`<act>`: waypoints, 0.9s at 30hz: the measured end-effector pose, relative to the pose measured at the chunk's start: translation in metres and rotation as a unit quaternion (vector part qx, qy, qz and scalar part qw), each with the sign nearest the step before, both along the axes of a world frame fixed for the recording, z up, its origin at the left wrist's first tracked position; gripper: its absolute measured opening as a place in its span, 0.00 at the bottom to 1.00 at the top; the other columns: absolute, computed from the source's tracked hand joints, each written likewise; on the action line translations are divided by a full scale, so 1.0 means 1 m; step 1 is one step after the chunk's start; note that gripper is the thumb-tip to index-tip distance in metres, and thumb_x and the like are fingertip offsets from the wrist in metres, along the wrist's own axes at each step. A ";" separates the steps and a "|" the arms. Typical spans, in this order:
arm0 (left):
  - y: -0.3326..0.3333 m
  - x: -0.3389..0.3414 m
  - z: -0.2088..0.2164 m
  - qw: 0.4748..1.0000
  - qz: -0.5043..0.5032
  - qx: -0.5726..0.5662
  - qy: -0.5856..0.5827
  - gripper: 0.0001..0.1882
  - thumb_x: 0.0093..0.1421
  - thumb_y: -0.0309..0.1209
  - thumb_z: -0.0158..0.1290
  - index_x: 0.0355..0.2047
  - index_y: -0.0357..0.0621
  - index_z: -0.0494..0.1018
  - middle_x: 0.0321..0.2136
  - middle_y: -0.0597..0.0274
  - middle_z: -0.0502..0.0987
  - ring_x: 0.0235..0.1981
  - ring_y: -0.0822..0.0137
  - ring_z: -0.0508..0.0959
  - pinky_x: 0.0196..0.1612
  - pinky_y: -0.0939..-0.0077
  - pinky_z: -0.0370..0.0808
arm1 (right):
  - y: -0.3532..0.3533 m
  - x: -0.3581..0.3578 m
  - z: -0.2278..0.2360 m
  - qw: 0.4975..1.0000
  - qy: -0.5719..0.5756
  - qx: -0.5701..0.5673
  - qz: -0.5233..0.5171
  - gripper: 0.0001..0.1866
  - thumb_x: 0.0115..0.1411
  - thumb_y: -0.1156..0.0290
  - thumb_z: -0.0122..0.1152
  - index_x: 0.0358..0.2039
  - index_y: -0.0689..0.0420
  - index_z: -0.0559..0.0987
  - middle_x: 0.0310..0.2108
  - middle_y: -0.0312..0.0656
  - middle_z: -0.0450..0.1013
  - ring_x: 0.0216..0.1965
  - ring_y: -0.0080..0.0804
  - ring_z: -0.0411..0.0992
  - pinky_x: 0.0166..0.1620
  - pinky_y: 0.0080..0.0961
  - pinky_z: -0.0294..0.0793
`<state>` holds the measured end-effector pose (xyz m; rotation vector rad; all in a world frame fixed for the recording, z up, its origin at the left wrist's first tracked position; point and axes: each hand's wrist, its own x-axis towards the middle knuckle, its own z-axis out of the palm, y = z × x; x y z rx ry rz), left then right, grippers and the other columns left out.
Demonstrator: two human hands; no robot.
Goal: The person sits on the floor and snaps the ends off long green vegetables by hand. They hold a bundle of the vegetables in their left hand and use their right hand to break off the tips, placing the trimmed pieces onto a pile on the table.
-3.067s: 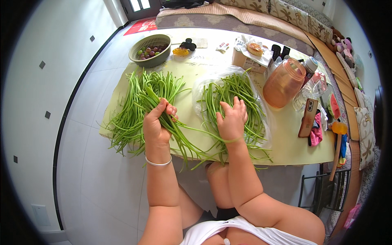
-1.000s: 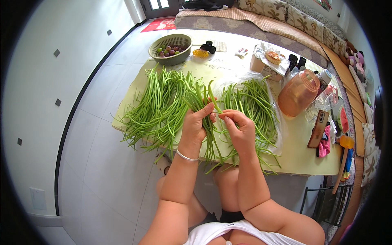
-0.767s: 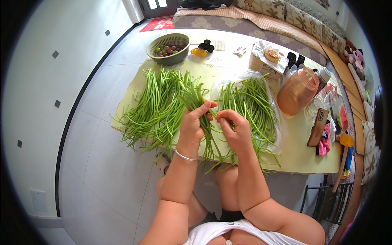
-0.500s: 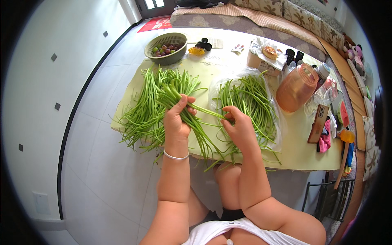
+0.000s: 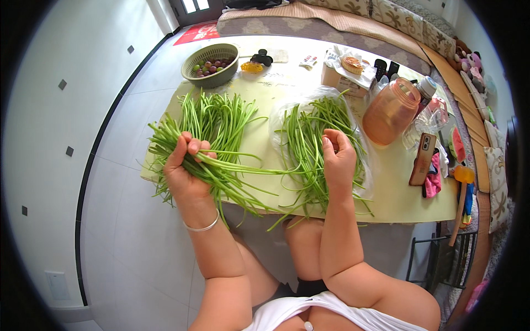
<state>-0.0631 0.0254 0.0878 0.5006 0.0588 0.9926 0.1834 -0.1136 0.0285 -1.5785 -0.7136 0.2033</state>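
Note:
My left hand (image 5: pixel 187 168) is closed round a bunch of long green vegetable stems (image 5: pixel 165 140), held over the left part of the table, with the loose ends trailing right. A larger pile of the same stems (image 5: pixel 221 113) lies just behind it. My right hand (image 5: pixel 339 157) is raised over a second pile of stems (image 5: pixel 309 140), which rests on a thin clear plastic bag (image 5: pixel 279 118). Its thumb and fingers are pinched together; what lies between them, if anything, is too small to make out. A white bangle (image 5: pixel 202 223) circles my left wrist.
A green basket (image 5: pixel 190 77) of grapes stands at the back left, beside a black hair clip (image 5: pixel 261 57). On the right are a pinkish jug (image 5: pixel 389 113), a phone (image 5: pixel 422 159) and pink cloth (image 5: pixel 432 179). A pastry (image 5: pixel 351 65) sits on a box behind.
My left hand has moved left with its bunch, tilting outward. My right hand has shifted slightly right and up, away from the stem ends it was pinching near the middle.

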 end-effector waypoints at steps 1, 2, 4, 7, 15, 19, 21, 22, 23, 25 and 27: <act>0.000 -0.003 0.002 1.000 -0.020 0.003 -0.022 0.06 0.62 0.31 0.51 0.34 0.42 0.71 0.22 0.66 0.72 0.27 0.70 0.67 0.33 0.69 0.69 | -0.003 0.001 0.002 0.997 -0.048 -0.062 -0.018 0.11 0.57 0.70 0.58 0.40 0.60 0.77 0.34 0.44 0.75 0.31 0.31 0.73 0.36 0.27 0.72; -0.003 -0.001 0.004 1.000 0.005 0.002 -0.017 0.06 0.62 0.31 0.51 0.33 0.41 0.70 0.21 0.65 0.71 0.28 0.70 0.68 0.33 0.68 0.69 | -0.006 0.001 0.003 0.987 -0.096 -0.123 -0.036 0.10 0.57 0.69 0.58 0.38 0.59 0.78 0.32 0.44 0.75 0.30 0.34 0.73 0.35 0.29 0.72; -0.009 -0.002 0.012 1.000 0.004 -0.001 -0.026 0.07 0.63 0.31 0.49 0.34 0.40 0.69 0.21 0.65 0.70 0.28 0.69 0.69 0.33 0.67 0.70 | -0.004 -0.002 -0.002 0.979 -0.099 -0.180 -0.015 0.10 0.56 0.68 0.59 0.35 0.59 0.77 0.31 0.44 0.74 0.29 0.38 0.73 0.34 0.32 0.71; -0.013 -0.008 0.016 0.994 -0.073 -0.007 -0.082 0.08 0.65 0.31 0.46 0.37 0.39 0.67 0.20 0.64 0.68 0.27 0.69 0.70 0.32 0.68 0.70 | 0.001 -0.010 0.000 0.963 -0.099 -0.251 0.004 0.12 0.54 0.64 0.62 0.33 0.58 0.77 0.31 0.44 0.74 0.31 0.42 0.73 0.35 0.35 0.72; -0.023 0.000 0.022 0.985 -0.122 0.021 -0.122 0.16 0.67 0.31 0.42 0.49 0.30 0.65 0.22 0.66 0.65 0.21 0.72 0.68 0.27 0.76 0.67 | 0.004 -0.013 -0.003 0.950 -0.144 -0.276 -0.017 0.10 0.53 0.65 0.62 0.27 0.58 0.77 0.31 0.43 0.72 0.31 0.41 0.72 0.38 0.34 0.72; -0.011 0.030 -0.005 0.994 -0.077 -0.046 0.065 0.08 0.61 0.28 0.51 0.37 0.36 0.72 0.20 0.66 0.67 0.21 0.72 0.68 0.22 0.76 0.66 | 0.000 -0.018 0.014 0.985 -0.088 -0.147 0.000 0.08 0.52 0.68 0.62 0.26 0.61 0.77 0.26 0.42 0.73 0.26 0.35 0.71 0.32 0.30 0.70; -0.005 0.049 -0.025 0.983 -0.084 -0.113 0.116 0.07 0.59 0.27 0.54 0.35 0.37 0.72 0.24 0.59 0.74 0.21 0.70 0.70 0.22 0.76 0.68 | -0.006 -0.024 0.029 0.991 -0.044 -0.114 0.047 0.08 0.52 0.69 0.62 0.26 0.62 0.77 0.25 0.42 0.73 0.24 0.32 0.70 0.30 0.28 0.69; -0.006 0.056 -0.029 0.978 -0.074 -0.129 0.146 0.07 0.58 0.27 0.54 0.35 0.37 0.72 0.29 0.53 0.76 0.23 0.67 0.73 0.23 0.75 0.71 | -0.007 -0.027 0.033 0.992 -0.035 -0.108 0.061 0.07 0.51 0.72 0.63 0.27 0.63 0.78 0.23 0.40 0.73 0.20 0.25 0.67 0.26 0.23 0.67; -0.006 0.061 -0.034 0.972 -0.064 -0.144 0.175 0.07 0.58 0.27 0.54 0.34 0.37 0.72 0.35 0.46 0.78 0.25 0.65 0.75 0.24 0.74 0.73 | -0.010 -0.031 0.039 0.990 -0.020 -0.107 0.087 0.07 0.51 0.72 0.64 0.27 0.63 0.78 0.22 0.39 0.73 0.20 0.23 0.67 0.26 0.22 0.67; -0.002 0.067 -0.047 0.972 -0.076 -0.138 0.177 0.06 0.58 0.26 0.53 0.33 0.36 0.70 0.43 0.36 0.75 0.35 0.57 0.79 0.25 0.73 0.77 | -0.015 -0.038 0.053 0.984 0.010 -0.107 0.140 0.07 0.50 0.74 0.64 0.27 0.64 0.78 0.22 0.38 0.72 0.20 0.21 0.66 0.26 0.19 0.65; -0.003 0.072 -0.046 0.966 -0.048 -0.150 0.207 0.06 0.59 0.27 0.52 0.34 0.36 0.70 0.43 0.37 0.75 0.34 0.56 0.80 0.25 0.73 0.77 | -0.020 -0.044 0.063 0.980 0.015 -0.100 0.171 0.07 0.49 0.75 0.65 0.28 0.64 0.78 0.22 0.36 0.71 0.20 0.18 0.64 0.25 0.17 0.64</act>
